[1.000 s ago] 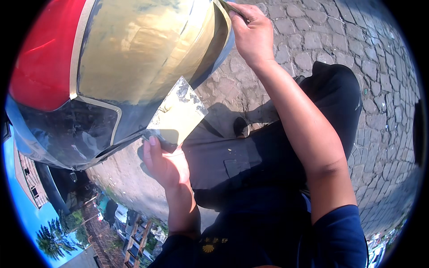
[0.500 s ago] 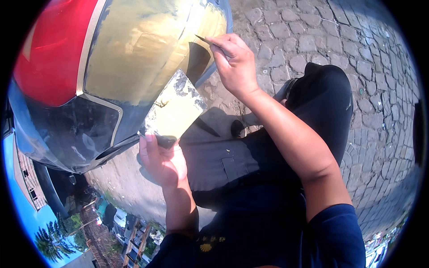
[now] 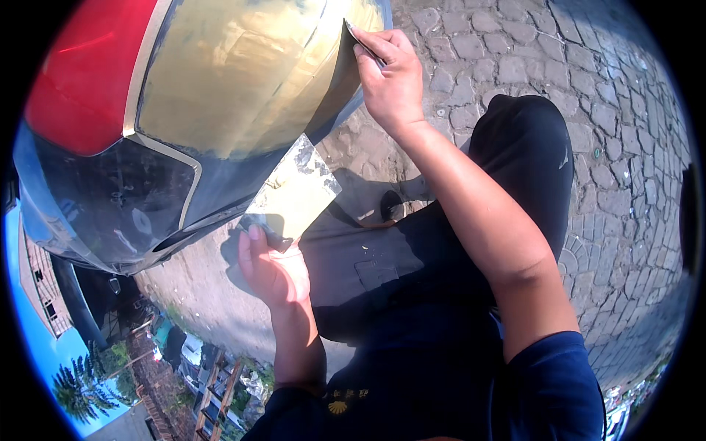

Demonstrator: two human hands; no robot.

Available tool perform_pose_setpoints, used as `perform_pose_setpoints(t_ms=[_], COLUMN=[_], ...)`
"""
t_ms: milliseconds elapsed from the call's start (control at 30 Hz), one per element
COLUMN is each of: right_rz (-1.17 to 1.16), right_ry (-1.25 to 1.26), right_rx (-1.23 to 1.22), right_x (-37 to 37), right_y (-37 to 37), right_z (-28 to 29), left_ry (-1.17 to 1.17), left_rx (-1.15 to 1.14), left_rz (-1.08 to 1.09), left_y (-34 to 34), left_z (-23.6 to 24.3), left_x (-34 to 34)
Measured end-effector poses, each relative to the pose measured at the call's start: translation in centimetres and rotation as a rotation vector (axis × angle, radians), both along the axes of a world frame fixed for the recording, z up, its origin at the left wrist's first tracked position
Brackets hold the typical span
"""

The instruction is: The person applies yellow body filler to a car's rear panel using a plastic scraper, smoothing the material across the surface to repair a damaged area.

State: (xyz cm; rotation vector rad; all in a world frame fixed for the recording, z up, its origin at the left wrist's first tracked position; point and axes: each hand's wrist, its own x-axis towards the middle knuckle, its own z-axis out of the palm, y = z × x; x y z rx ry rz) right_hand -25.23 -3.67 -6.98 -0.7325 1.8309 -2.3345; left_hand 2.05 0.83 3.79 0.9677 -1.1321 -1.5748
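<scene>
A car's body panel [image 3: 220,73] at upper left is spread with pale yellow filler, beside a red painted or plastic section [image 3: 81,73], a pale tape strip [image 3: 187,202] and dark lower trim [image 3: 95,206]. My left hand [image 3: 268,268] grips a square mixing plate [image 3: 298,187] smeared with pale filler, held below the panel. My right hand [image 3: 390,81] is closed on a thin, dark spreader [image 3: 349,33], its edge at the filled surface near the top of the panel.
My dark-clad legs [image 3: 522,147] are bent over cobblestone paving [image 3: 610,162] on the right, with concrete ground [image 3: 191,294] at lower left. A tree [image 3: 77,386], a building [image 3: 40,287] and a dark vehicle part [image 3: 84,309] show at the left rim.
My right hand and spreader moved down and left from the panel's upper edge, then back up a little. My left hand still holds the plate, which has shifted slightly.
</scene>
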Motion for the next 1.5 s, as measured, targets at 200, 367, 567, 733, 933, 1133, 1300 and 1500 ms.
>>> perform_pose_setpoints(t_ms=[200, 367, 567, 733, 933, 1133, 1300, 1500], right_rz=[0.263, -0.076, 0.009, -0.134, -0.201, 0.26, 1.167, 1.087], right_ry=[-0.006, -0.009, -0.001, -0.029, -0.005, 0.007, -0.813, -0.511], right_rx=[-0.055, -0.002, -0.084, 0.037, -0.065, -0.038, -0.4, 0.03], right_x=[8.5, -1.7, -2.8, 3.2, 10.4, 14.5, 6.5, -4.0], right_y=[1.4, 1.0, -1.6, -1.5, -2.7, 0.2, 7.3, 8.0], right_z=[-1.1, -1.4, -0.5, -0.5, -1.0, -0.8, 6.4, 5.2], left_ry=[0.026, 0.106, 0.068, 0.102, 0.108, 0.06, -0.009, 0.195], left_rx=[-0.043, -0.054, -0.06, -0.081, -0.079, -0.093, -0.075, -0.009], left_rz=[-0.047, 0.006, 0.011, 0.021, 0.041, 0.059, -0.118, -0.167], left_y=[-0.1, -0.2, 0.9, 0.6, 0.6, -0.7, -2.1, -2.2], left_z=[0.7, 0.5, 0.0, -0.5, -0.6, -0.7, 0.4, 1.4], left_x=[-2.1, 1.7, 4.3, 6.9, 8.3, 8.6, 4.0, -1.4])
